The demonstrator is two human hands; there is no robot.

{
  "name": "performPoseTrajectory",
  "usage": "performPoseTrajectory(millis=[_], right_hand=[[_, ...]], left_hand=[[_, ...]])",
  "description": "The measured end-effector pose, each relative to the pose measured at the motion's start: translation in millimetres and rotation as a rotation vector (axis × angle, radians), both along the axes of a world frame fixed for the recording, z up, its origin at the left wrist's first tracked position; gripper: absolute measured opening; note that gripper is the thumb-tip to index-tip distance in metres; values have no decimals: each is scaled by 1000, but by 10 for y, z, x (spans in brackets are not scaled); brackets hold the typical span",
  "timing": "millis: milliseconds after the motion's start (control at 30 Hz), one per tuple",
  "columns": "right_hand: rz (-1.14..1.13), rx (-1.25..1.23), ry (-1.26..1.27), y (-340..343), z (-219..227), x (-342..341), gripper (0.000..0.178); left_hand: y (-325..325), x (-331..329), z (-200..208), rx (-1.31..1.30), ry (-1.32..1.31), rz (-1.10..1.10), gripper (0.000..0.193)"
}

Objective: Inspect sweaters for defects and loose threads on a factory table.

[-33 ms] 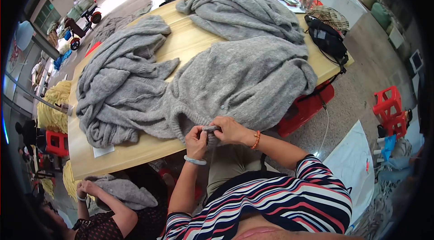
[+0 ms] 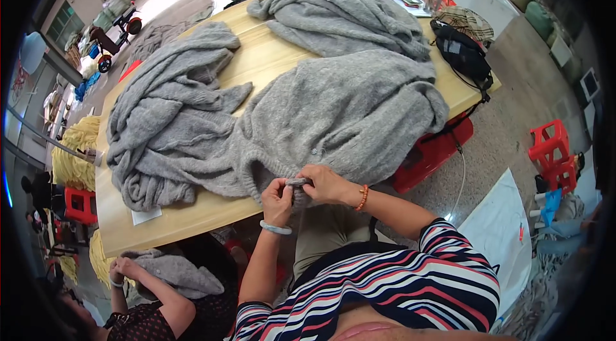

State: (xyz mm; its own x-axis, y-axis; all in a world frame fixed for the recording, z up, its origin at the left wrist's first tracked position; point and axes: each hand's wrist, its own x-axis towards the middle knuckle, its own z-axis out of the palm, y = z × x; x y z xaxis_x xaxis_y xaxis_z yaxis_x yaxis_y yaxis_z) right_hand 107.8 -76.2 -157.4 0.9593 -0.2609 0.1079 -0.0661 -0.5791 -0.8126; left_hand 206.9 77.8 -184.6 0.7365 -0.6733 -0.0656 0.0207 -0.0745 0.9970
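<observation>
A grey knitted garment (image 2: 346,103) lies spread over the near side of the table, its ribbed edge hanging at the front close to my lap. My left hand (image 2: 277,203) is closed, pinching that ribbed edge between thumb and fingers. Right beside it, my right hand (image 2: 326,184) grips the same edge with bent fingers. A small folded bit of the knit shows between the two hands. Whether a needle or thread is in my fingers is too small to tell. A small shiny spot (image 2: 314,151) sits on the knit just above my right hand.
More grey knitwear (image 2: 170,110) covers the left of the wooden table (image 2: 192,228), and another heap (image 2: 346,10) the far side. A black bag (image 2: 459,52) rests at the right edge. Red stools (image 2: 548,142) stand right. A co-worker (image 2: 154,302) at lower left handles grey knit.
</observation>
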Motion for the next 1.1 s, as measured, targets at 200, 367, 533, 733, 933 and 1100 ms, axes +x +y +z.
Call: performPoseTrajectory(millis=[200,367,533,733,933,1100], right_hand=[[-33,210,-7,-73,-97,102,20],[6,337,114,-193,-59,182,25],[56,329,193,-210,-26,164,24],[73,138,125,-170,5,140,21],[47,533,299,-221,3,186,17],[35,408,298,-249,32,215,17]], left_hand=[[16,66,66,-11,29,-17,8],[-16,181,57,-51,173,-70,9],[32,213,-6,-78,258,-113,9],[44,212,11,-59,291,-138,10],[36,188,45,-57,271,-122,9],[-3,178,30,-46,230,-89,9]])
